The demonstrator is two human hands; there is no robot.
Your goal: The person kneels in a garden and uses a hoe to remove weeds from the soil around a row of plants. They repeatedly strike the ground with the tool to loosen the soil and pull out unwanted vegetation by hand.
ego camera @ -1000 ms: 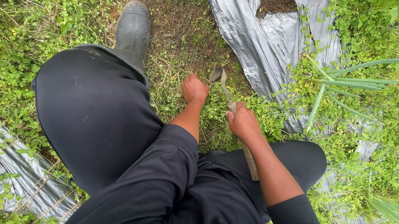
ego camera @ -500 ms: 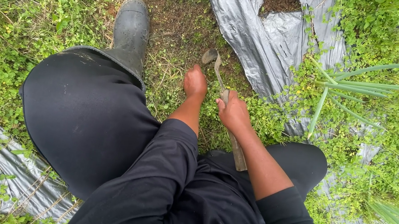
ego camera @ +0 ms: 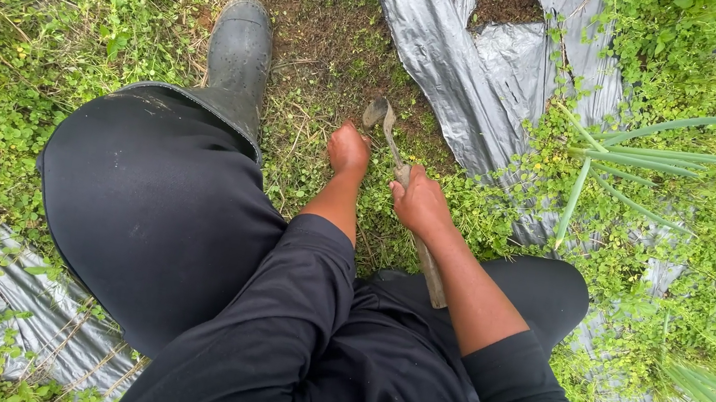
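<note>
Two hands working one hand hoe among ground weeds
One hand hoe is clamped in the right hand fingers; left hand is fisted in weeds; one rubber boot is seen.

the left hand is curled into a loose fist, knuckles up, reaching down just left of the hand hoe, close to its blade. its forearm runs straight back to a black sleeve pushed up near the elbow. the right hand is wrapped tight around the hoe's shaft, behind the blade, fingers closed over it. the right forearm lies along the wooden handle, bare to a black sleeve at the elbow.
</note>
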